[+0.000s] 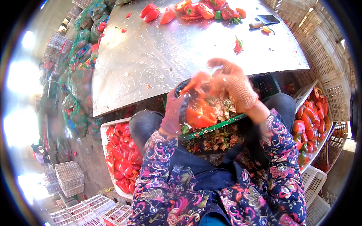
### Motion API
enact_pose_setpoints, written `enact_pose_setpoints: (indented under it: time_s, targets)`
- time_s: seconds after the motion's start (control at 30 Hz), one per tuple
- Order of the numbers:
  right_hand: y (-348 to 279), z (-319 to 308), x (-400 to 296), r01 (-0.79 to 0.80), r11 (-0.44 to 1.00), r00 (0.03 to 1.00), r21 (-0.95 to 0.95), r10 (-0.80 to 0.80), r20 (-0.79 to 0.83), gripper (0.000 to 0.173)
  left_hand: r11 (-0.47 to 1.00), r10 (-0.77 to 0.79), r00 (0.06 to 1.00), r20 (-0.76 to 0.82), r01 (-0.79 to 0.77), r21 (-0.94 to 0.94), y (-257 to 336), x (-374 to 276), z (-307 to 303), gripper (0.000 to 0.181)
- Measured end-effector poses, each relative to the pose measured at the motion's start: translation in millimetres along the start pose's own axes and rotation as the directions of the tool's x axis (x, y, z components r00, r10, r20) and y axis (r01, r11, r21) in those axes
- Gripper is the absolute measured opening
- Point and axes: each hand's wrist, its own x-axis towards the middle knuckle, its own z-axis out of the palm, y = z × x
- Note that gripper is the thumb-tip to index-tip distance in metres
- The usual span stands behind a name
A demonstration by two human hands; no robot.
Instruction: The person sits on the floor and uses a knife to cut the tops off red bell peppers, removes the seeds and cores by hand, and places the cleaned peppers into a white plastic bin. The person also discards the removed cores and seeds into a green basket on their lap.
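My left hand (176,108), in a reddish knit glove with dark covering at the fingers, grips a piece of red bell pepper (195,82). My right hand (233,84), in an orange knit glove, is blurred beside it, fingers curled; a pale thing shows at its fingertips, too blurred to name. Below both hands, red pepper pieces (201,114), seeds and cores lie in a green-edged container (223,125) between my knees. On the metal table (135,70) ahead are scattered seeds, cut red peppers (198,10), a pepper stem end (238,46) and a wide-bladed knife (264,21).
A white crate (105,141) of red pepper pieces stands at my left knee, another crate (321,152) of peppers at my right. Green net bags (75,113) of peppers line the left. Stacked plastic baskets (322,48) rise on the right. A person (41,155) is far left.
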Motion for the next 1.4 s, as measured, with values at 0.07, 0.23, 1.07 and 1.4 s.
enact_pose_setpoints:
  time_s: [0.07, 0.23, 1.07, 1.4]
  targets:
    - [-6, -19, 14, 0.202, 0.832, 0.916, -0.517, -0.347, -0.200, 0.057, 0.994, 0.041, 0.998, 0.041, -0.037, -0.103, -3, 0, -12, 0.038]
    - [0, -51, 16, 0.141, 0.106, 0.792, -0.984, -0.609, 0.048, 0.063, 0.965, 0.261, 0.951, -0.167, -0.264, 0.009, -9, 10, -9, 0.038]
    - [43, 80, -17, -0.328, 0.869, 0.942, 0.371, 0.332, 0.055, 0.042, 0.906, 0.318, 0.807, -0.498, -0.414, -0.093, -1, 18, -25, 0.031]
    - [-13, 13, 67, 0.191, -0.469, 0.483, -0.862, -0.720, 0.498, 0.047, 0.882, 0.278, 0.784, -0.555, -0.438, -0.176, 31, 1, -12, 0.036]
